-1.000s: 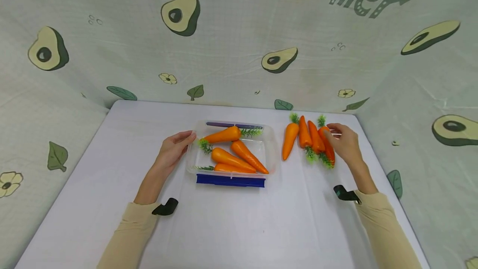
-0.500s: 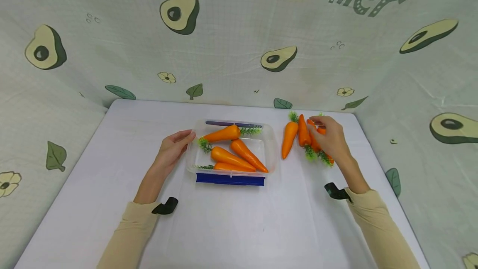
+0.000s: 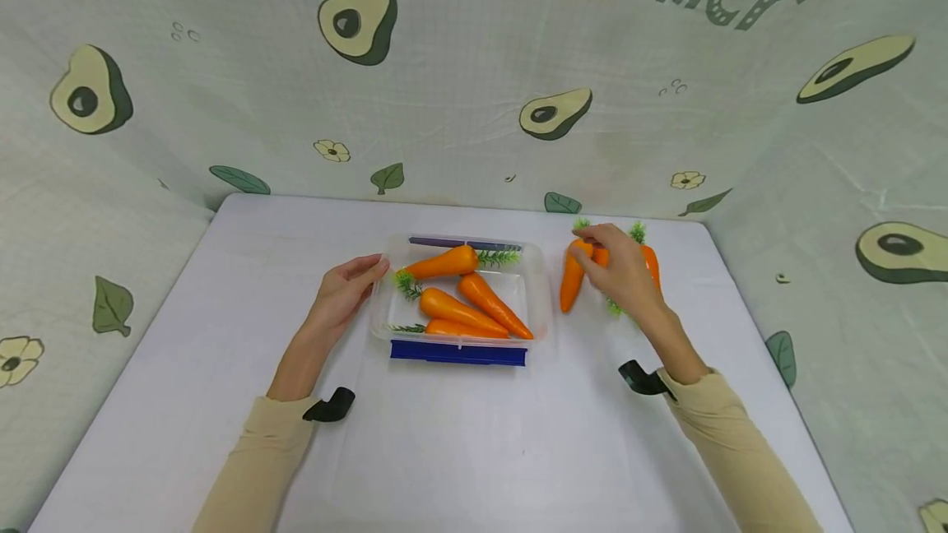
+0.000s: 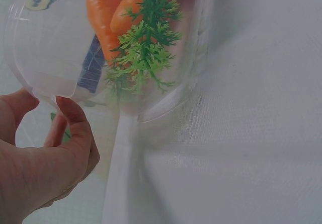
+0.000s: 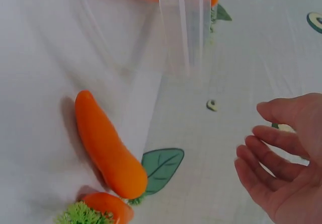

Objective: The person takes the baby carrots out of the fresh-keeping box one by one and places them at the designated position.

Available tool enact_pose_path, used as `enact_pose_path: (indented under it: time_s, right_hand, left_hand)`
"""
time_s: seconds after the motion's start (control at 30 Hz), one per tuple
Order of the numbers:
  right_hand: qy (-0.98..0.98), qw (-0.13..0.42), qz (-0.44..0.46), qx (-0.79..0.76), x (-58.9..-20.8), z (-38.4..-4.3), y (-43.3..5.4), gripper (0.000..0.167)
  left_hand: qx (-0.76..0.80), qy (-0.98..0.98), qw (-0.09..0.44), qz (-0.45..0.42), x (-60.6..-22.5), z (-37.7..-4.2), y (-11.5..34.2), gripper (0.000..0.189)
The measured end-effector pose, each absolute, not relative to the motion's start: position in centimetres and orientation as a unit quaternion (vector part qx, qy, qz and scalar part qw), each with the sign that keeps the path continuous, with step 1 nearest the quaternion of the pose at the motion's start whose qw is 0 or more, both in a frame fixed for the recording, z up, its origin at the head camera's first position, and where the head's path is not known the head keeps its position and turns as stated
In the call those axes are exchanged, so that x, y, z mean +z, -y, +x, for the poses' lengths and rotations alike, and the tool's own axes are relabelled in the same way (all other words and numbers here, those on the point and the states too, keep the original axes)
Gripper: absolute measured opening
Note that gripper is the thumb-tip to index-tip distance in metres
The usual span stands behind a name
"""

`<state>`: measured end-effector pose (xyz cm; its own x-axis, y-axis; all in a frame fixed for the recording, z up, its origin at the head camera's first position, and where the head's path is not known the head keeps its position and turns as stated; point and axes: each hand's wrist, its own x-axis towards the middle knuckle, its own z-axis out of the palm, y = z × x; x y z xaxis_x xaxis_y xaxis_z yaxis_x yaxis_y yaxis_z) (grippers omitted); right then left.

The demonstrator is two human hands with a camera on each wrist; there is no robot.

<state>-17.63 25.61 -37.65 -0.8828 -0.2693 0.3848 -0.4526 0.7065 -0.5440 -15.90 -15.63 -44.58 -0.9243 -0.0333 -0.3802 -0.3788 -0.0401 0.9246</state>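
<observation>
My left hand [image 3: 342, 299] pinches the left rim of a clear plastic food container [image 3: 538, 294] between thumb and fingers, as the left wrist view confirms. Several orange carrots with green tops lie inside, among them one carrot [image 3: 444, 262] along the back. My right hand [image 3: 625, 271] is over the carrots on the table right of the container, its fingers relaxed and apart. Nearest its fingertips is the leftmost loose carrot [image 3: 570, 288]; the right wrist view shows a gap between hand [image 5: 284, 156] and carrot [image 5: 108, 146]. The hand partly hides the other loose carrots.
A blue locking flap [image 3: 457, 353] hangs out at the container's front, another flap [image 3: 465, 243] at its back. The white table [image 3: 474, 451] ends at a printed avocado cloth [image 3: 459, 105] behind and at both sides.
My right hand has moved left across the loose carrots, from the rightmost one to the leftmost, leaving them on the table. The left hand and container have stayed put.
</observation>
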Motion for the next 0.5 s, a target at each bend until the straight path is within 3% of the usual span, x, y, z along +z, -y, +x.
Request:
enact_pose_path:
  time_s: [0.5]
  right_hand:
    - [0.893,0.078,0.266,0.353,-39.1,-17.5,-20.8,0.033]
  left_hand:
    - [0.706,-0.681,0.122,-0.152,-44.6,-16.0,15.6,0.064]
